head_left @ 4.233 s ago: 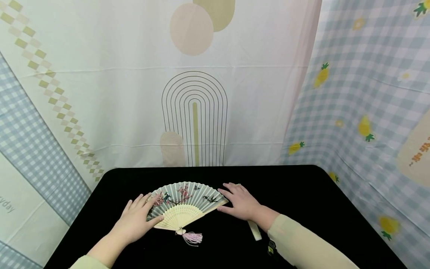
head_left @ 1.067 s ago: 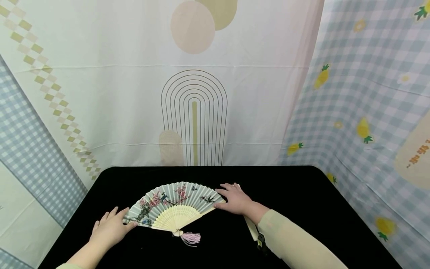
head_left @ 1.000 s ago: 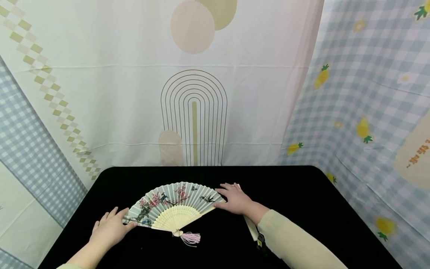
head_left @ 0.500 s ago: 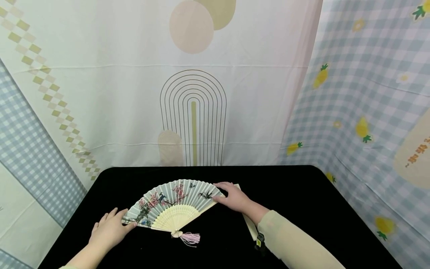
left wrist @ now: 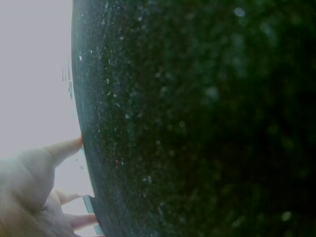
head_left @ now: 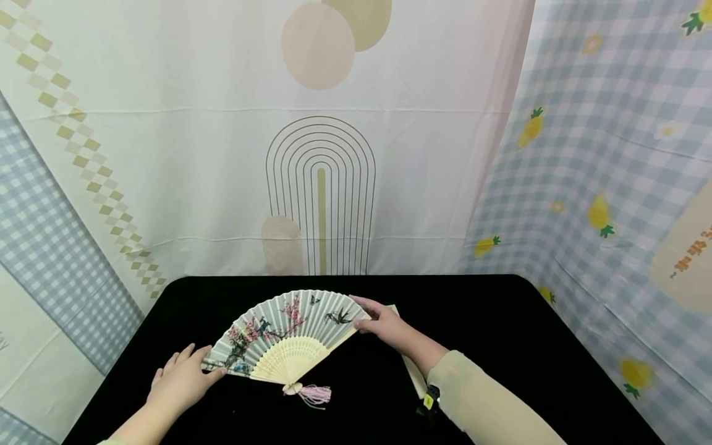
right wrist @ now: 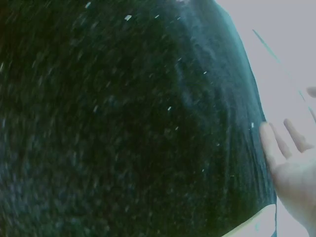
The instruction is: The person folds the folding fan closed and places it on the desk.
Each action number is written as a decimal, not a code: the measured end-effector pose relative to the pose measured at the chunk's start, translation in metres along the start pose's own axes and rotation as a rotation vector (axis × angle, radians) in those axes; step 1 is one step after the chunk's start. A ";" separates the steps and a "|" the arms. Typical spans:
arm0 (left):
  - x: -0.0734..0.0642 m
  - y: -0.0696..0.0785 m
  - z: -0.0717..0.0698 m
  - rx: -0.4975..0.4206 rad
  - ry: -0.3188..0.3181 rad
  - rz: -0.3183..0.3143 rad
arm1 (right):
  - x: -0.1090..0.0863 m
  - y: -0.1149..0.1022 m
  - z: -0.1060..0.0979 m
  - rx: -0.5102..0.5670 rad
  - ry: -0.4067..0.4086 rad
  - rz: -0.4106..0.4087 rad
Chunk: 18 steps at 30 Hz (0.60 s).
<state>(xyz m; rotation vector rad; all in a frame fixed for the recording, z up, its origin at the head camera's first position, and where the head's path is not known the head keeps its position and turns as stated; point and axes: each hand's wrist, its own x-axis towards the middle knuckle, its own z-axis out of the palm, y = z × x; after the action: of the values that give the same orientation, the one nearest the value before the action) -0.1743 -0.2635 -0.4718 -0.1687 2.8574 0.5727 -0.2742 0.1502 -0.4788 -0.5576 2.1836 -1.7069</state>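
A spread folding fan (head_left: 289, 334) with pale ribs, a grey-white leaf painted with blossoms and birds, and a pink tassel (head_left: 315, 394) shows in the head view. My left hand (head_left: 180, 380) lies at the fan's left end, fingers extended, thumb along the lower edge. At the right end my right hand (head_left: 386, 324) holds the fan's edge, thumb in front and fingers partly hidden behind the leaf. In the left wrist view the left hand (left wrist: 32, 192) appears at the left border; the right wrist view catches the right hand (right wrist: 294, 168) at its right border.
A long pale strip (head_left: 413, 376) lies partly under the right wrist. Beside the right sleeve hangs a small black device (head_left: 429, 398) with a yellow-green mark. Black cloth covers the table (head_left: 473, 321); a white printed curtain (head_left: 222, 154) stands behind, a checked one (head_left: 584, 185) at right.
My left hand first slid left, leaving the fan spread wider. During the last second the right hand has curled round the right end, which has risen and shifted slightly left; the left hand stays put.
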 end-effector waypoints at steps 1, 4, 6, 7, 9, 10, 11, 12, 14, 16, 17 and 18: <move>0.000 0.000 0.000 0.001 -0.001 -0.001 | 0.000 0.000 0.000 0.054 -0.023 0.014; 0.000 0.000 0.000 0.004 0.001 0.003 | 0.000 0.000 -0.001 0.190 -0.074 0.063; 0.000 0.000 0.000 0.005 0.001 0.004 | 0.000 0.000 -0.001 0.267 -0.088 0.089; 0.000 0.000 0.000 0.005 0.003 0.007 | 0.000 -0.001 0.000 0.296 -0.087 0.102; -0.001 0.000 0.000 0.004 0.005 0.011 | -0.001 -0.001 0.000 0.349 -0.081 0.113; -0.001 0.000 0.000 0.004 0.006 0.011 | -0.002 -0.002 0.001 0.370 -0.076 0.118; -0.001 0.000 0.000 0.005 0.006 0.011 | -0.002 -0.002 0.001 0.389 -0.075 0.116; -0.001 0.000 0.001 0.005 0.008 0.011 | -0.003 -0.002 0.002 0.410 -0.073 0.119; -0.001 0.000 0.001 0.004 0.009 0.012 | -0.004 -0.003 0.003 0.443 -0.074 0.117; -0.001 0.000 0.001 0.001 0.005 0.009 | -0.005 -0.003 0.004 0.466 -0.074 0.118; -0.001 0.000 0.001 -0.001 0.004 0.008 | -0.005 -0.004 0.004 0.476 -0.073 0.117; -0.002 0.000 0.001 -0.002 0.003 0.007 | -0.006 -0.005 0.004 0.484 -0.069 0.123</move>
<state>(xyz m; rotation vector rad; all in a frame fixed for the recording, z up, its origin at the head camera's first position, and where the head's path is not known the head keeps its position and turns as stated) -0.1727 -0.2628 -0.4717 -0.1596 2.8616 0.5766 -0.2664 0.1486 -0.4753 -0.3387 1.6315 -2.0140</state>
